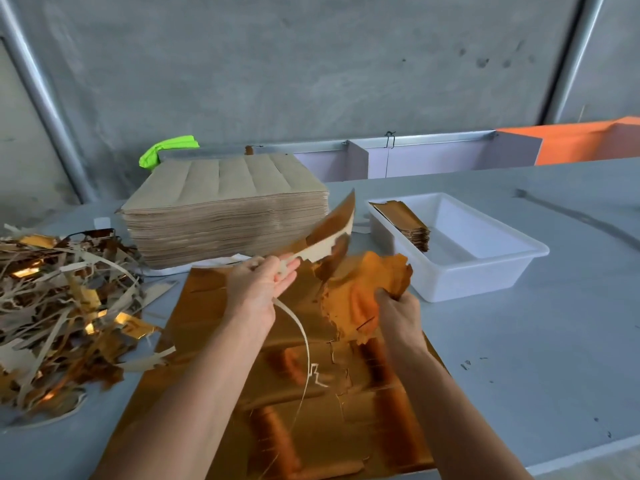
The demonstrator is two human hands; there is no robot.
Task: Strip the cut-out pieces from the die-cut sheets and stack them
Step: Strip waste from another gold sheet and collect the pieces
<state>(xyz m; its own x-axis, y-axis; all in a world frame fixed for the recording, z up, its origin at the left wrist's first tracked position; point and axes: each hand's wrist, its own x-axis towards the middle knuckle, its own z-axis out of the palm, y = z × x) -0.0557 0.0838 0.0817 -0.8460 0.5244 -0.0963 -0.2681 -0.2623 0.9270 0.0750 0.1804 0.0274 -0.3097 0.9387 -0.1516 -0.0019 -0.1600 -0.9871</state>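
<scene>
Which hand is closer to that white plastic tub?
Right. The right hand sits just beside the white tub's near corner; the left hand is farther off, toward the scrap pile.

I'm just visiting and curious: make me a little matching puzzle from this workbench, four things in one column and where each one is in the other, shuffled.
Things:
1. pile of scrap strips
2. stack of brown die-cut sheets
3. small stack of stripped pieces
4. gold foil sheet

Places:
A. inside the white plastic tray
B. flat on the table, under both arms
C. heaped at the table's left edge
D. far side of the table, ahead of the left hand

Pairs: 1-C, 2-D, 3-A, 4-B
</scene>
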